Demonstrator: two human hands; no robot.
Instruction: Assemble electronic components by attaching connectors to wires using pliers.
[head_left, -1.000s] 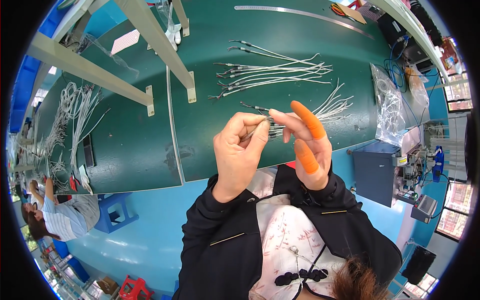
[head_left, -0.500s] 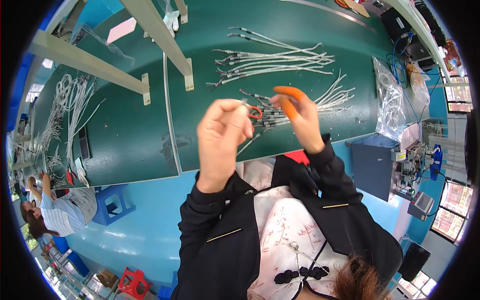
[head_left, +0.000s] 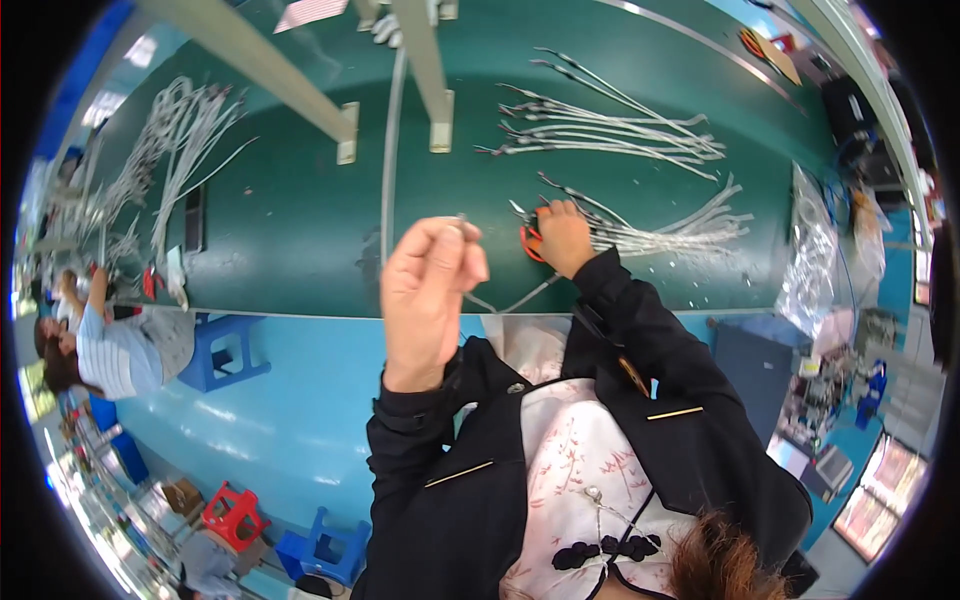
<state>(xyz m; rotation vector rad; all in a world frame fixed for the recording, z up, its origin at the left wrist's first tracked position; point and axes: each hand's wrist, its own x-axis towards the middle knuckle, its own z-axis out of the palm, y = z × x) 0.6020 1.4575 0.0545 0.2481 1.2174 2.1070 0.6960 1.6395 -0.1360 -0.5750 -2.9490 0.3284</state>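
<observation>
Far left on the green worktop lie loose white cable bundles. The left hand is raised, fingers pinched shut on a thin grey wire. The right hand rests on the worktop, curled around orange-handled cutters, beside the white leads. Advisable: keep the wire taut and square the cutters before closing.
</observation>
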